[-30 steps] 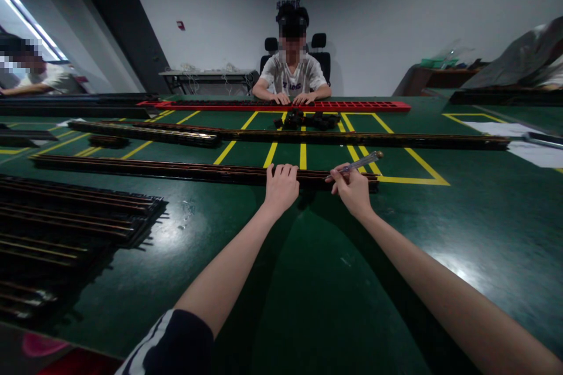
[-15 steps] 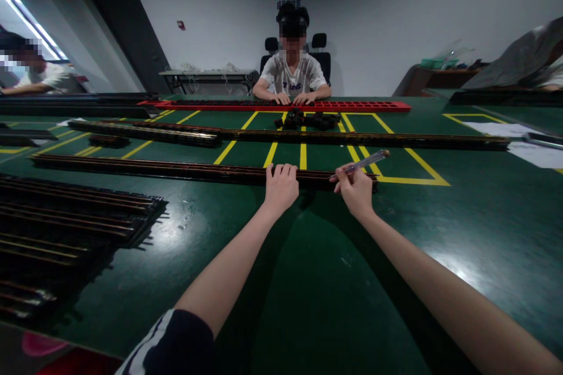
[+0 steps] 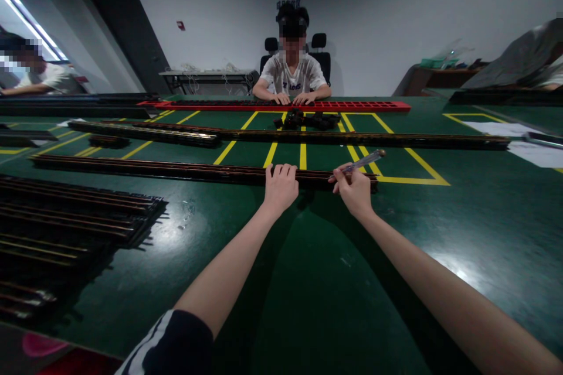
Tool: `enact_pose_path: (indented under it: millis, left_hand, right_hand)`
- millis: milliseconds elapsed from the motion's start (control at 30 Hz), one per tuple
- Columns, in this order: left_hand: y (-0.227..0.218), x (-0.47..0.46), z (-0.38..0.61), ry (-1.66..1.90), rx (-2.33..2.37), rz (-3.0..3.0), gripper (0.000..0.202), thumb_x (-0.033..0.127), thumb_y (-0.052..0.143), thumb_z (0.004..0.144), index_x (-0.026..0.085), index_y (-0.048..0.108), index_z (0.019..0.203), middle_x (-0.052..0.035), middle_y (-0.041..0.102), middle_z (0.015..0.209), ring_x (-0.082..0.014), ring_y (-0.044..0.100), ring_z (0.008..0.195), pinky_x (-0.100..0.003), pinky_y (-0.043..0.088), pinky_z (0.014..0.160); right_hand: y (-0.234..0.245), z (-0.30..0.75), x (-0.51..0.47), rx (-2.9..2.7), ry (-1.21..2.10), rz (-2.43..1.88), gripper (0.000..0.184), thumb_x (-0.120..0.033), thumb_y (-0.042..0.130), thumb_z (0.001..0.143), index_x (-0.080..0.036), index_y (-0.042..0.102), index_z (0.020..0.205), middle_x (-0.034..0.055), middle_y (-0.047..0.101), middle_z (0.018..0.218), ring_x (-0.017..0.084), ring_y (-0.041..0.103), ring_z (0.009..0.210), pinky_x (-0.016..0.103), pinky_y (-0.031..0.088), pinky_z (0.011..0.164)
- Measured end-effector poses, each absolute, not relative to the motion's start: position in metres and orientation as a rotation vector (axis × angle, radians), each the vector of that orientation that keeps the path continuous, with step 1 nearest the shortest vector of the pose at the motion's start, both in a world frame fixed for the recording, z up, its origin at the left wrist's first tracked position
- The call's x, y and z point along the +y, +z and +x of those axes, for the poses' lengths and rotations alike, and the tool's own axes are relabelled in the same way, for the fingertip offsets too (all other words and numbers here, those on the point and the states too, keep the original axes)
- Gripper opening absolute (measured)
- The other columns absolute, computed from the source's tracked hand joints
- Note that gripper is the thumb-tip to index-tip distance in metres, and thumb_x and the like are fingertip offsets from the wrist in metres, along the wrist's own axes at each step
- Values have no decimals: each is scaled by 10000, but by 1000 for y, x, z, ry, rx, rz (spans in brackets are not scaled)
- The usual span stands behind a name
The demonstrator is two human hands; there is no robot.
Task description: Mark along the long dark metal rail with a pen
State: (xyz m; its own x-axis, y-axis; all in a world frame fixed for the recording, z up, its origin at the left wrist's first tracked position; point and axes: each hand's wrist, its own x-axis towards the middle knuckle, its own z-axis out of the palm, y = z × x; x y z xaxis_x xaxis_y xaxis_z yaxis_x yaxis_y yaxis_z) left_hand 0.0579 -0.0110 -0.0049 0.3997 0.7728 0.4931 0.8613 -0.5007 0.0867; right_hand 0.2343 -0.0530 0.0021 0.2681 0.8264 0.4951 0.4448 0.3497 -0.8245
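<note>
A long dark rail [image 3: 153, 168] lies across the green table in front of me. My left hand [image 3: 280, 186] rests on it near its right end, with the fingers curled over its top edge. My right hand [image 3: 354, 189] is just to the right, pinched round a thin clear-handled tool [image 3: 364, 161] whose tip meets the rail and whose handle slants up to the right.
A stack of several dark rails [image 3: 70, 211] lies at the left. A second long rail [image 3: 308, 136] and a red rail [image 3: 281, 106] lie farther back, with small dark parts [image 3: 308, 120] between them. A person [image 3: 292, 73] sits opposite; others sit at both sides.
The tool's handle has wobbled slightly up and back down. Both hands stay at the same spot on the rail.
</note>
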Motion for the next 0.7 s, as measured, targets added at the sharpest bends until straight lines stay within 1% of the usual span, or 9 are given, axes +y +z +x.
enact_pose_path:
  millis: [333,700]
  left_hand:
    - [-3,-13,59,-688,-1453,-2445,390,189,356,881,181,565,1210,-87,630,1166,-245,534,1102,-483,320,1049]
    - [-4,-12,58,-709,-1459,-2434,392,143,362,864,196,585,1181,-85,625,1174,-247,532,1113,-506,311,1055]
  right_hand:
    - [0,235,-51,-1343,375,-1233,424,-600,528,793,-176,513,778,65,678,670,132,563,423,261,472,406]
    - [2,233,-53,-1391,406,-1238,443,-609,523,790,-167,543,787,83,682,706,137,580,447,265,483,406]
